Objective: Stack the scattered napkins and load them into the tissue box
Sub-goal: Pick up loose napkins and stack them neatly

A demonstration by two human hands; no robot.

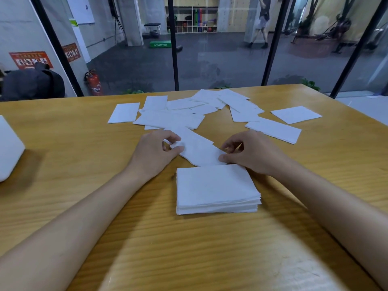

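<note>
Pinching one napkin [197, 151] at opposite ends, left hand [156, 152] and right hand [252, 153] hold it beyond the stack [217, 189] mid-table [63, 206]. Misaligned placement could skew the stack; scattered napkins [178, 114] remain toward the far edge.

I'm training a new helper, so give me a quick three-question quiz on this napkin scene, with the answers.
1. True or false: the neat stack lies nearer the person than the scattered napkins.
2. Who pinches the single napkin? A) left only B) right only C) both hands
3. Fill in: the white box sits at the ___ edge of the table.
Key: 1 true. 2 C, left hand and right hand each pinch an end. 3 left.
</note>
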